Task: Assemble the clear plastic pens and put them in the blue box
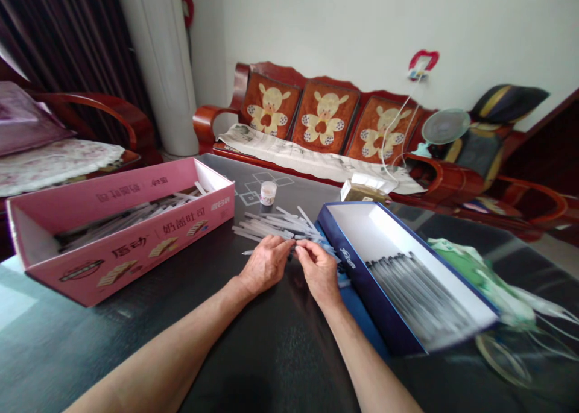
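Over the dark tabletop, my left hand (266,262) is closed around a pen, mostly hidden, whose pointed tip (247,252) sticks out on the left. My right hand (319,271) pinches close beside it, and the fingertips of both hands nearly meet. Something small and dark shows between them, too small to make out. Just beyond the hands lies a loose pile of whitish pen tubes (275,223). To the right, a blue box (362,298) with a white inside holds a row of clear pens with black ends (407,286).
On the left stands a long pink carton (149,238) with more tubes inside. A small white tub (268,193) sits behind the pile. Further right are a small carton (362,191), a green-and-white bag (484,280) and a coil of clear tape or tubing (502,362). A wooden sofa (217,120) stands behind.
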`<state>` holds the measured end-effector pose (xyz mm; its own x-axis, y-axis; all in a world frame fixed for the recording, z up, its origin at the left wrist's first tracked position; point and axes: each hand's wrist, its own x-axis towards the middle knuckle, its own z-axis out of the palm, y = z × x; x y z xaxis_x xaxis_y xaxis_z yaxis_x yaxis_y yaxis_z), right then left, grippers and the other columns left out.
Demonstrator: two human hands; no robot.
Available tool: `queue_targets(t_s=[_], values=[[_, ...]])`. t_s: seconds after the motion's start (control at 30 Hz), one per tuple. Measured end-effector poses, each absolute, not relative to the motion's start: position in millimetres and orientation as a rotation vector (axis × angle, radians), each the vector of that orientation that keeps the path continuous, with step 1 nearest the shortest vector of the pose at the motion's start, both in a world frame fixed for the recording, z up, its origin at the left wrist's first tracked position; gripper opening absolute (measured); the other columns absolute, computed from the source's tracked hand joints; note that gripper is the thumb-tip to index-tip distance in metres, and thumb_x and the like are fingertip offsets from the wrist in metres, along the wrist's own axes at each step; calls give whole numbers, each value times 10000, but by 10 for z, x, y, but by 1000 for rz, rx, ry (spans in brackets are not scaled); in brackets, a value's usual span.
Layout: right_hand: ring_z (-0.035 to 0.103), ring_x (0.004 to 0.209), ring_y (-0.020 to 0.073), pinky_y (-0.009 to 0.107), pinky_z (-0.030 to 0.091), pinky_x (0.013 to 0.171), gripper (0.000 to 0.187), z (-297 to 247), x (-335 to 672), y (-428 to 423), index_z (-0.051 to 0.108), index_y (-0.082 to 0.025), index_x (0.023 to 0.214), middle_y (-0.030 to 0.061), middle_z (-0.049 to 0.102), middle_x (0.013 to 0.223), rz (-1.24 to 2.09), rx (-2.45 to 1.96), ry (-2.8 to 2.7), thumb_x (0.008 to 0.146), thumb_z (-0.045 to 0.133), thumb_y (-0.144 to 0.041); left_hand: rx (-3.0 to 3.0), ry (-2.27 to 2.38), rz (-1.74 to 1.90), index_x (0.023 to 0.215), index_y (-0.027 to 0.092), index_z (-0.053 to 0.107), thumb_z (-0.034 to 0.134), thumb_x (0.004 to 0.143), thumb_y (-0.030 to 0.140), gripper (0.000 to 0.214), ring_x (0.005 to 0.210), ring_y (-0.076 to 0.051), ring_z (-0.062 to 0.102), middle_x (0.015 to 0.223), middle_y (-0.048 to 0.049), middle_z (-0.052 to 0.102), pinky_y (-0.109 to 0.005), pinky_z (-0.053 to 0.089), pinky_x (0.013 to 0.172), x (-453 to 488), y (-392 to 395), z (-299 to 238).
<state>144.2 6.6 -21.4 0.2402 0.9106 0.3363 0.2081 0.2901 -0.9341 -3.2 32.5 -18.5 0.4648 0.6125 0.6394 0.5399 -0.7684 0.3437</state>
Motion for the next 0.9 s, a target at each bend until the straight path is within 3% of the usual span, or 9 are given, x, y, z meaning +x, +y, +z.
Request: queue_targets(t_s=[0.2,0.33,0.53,0.73,0.9], values=[[697,817,212,363,573,800,220,-216,1487,84,696,-195,929,46,737,898,742,-1208,-1316,764,642,-331,2524,1083,1288,1038,162,607,405,943,223,232,804,-178,572,849,-70,624,-307,487,744,-31,359,-233],[696,748,202,336,572,736,227,-219,1530,81,680,-193,921,45,732,849,785,-1211,-1326,795,614,-370,2566,1060,1280,1038,165,621,397,945,207,246,828,-190,565,871,-77,640,-334,467,772,-37,343,-170],[631,630,181,291,504,623,294,-115,1563,11,636,-195,740,44,670,662,393,-1387,-1580,892,484,-396,2612,954,1257,1075,171,615,395,937,188,261,847,-191,554,915,-79,645,-343,449,794,-30,311,-135],[633,755,179,280,488,683,176,-91,1537,-20,605,-186,952,56,682,852,294,-1320,-1632,874,506,-310,2576,1016,1273,1056,145,613,396,940,193,251,839,-192,550,896,-82,641,-345,446,790,-35,342,-171],[573,675,161,275,435,646,205,-76,1544,-10,579,-188,782,35,624,726,194,-1333,-1725,903,458,-301,2599,958,1263,1056,149,615,406,936,196,246,821,-191,539,890,-77,636,-342,442,781,-22,329,-163]])
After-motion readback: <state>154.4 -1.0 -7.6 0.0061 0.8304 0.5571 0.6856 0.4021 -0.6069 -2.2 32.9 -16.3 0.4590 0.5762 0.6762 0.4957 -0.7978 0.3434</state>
